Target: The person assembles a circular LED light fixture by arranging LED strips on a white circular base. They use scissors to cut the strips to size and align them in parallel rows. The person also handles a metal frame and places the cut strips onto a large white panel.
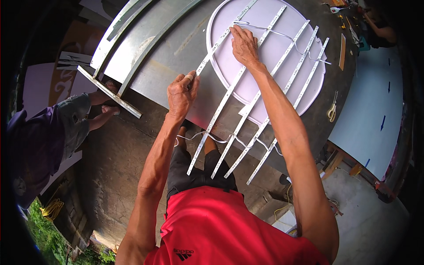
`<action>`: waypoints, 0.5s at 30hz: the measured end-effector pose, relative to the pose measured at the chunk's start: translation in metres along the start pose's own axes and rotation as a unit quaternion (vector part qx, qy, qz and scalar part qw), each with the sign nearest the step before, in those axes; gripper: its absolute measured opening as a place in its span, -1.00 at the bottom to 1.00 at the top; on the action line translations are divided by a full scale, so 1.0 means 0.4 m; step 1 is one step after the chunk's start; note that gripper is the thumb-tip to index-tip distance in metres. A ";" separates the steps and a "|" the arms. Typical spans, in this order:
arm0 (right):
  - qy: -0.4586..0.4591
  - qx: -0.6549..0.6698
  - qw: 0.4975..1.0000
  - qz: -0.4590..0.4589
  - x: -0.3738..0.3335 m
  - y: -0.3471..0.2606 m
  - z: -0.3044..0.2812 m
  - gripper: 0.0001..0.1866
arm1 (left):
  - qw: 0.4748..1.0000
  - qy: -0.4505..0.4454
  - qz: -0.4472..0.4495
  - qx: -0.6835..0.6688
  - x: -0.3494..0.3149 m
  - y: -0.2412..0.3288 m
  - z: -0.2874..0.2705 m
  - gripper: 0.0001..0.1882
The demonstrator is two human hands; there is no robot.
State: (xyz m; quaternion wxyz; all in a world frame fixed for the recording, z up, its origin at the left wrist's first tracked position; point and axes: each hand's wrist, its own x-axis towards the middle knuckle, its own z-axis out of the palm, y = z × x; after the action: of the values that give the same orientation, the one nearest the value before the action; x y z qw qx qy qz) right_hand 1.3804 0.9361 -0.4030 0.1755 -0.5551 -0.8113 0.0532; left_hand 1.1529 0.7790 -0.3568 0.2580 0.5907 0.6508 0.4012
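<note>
A round white panel (276,57) with a raised rim lies on the metal-topped table. Several narrow white LED light strips (229,92) run slantwise across it, joined by thin white wires (282,34); their near ends overhang the table edge. My left hand (181,95) is closed on the near end of the leftmost LED strip, just outside the panel's rim. A pale band wraps one of its fingers. Farther up that strip, my right hand (245,47) rests with fingers stretched out, fingertips against the strip. Its thumb is hard to see.
Curved metal bars joined to a straight bar (108,92) lie at the table's left. Scissors (332,107) are right of the panel, with tools (349,26) beyond. Another person (48,137) is at left, and another person's arm (380,30) shows at far right. A light-blue sheet (369,110) stands right.
</note>
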 end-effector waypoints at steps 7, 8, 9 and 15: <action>-0.020 -0.050 0.998 -0.021 -0.012 -0.027 0.002 -0.56 | 0.996 -0.056 -0.067 0.034 0.014 0.001 -0.063 -0.76; -0.020 -0.050 0.998 -0.022 -0.014 -0.029 0.004 -0.54 | 0.995 -0.063 -0.075 0.036 0.012 -0.004 -0.070 -0.75; -0.021 -0.050 0.998 -0.025 -0.014 -0.031 0.006 -0.53 | 0.994 -0.068 -0.083 0.036 0.010 -0.010 -0.074 -0.74; -0.007 -0.029 0.999 -0.037 -0.017 -0.053 0.008 -0.46 | 0.980 -0.118 -0.162 0.020 0.004 -0.029 -0.079 -0.56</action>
State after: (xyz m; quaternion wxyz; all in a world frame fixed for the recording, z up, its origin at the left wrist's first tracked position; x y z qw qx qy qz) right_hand 1.3628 0.9224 -0.4015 0.1551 -0.5289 -0.8340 0.0269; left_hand 1.1207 0.7739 -0.3489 0.3827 0.5261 0.7104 0.2685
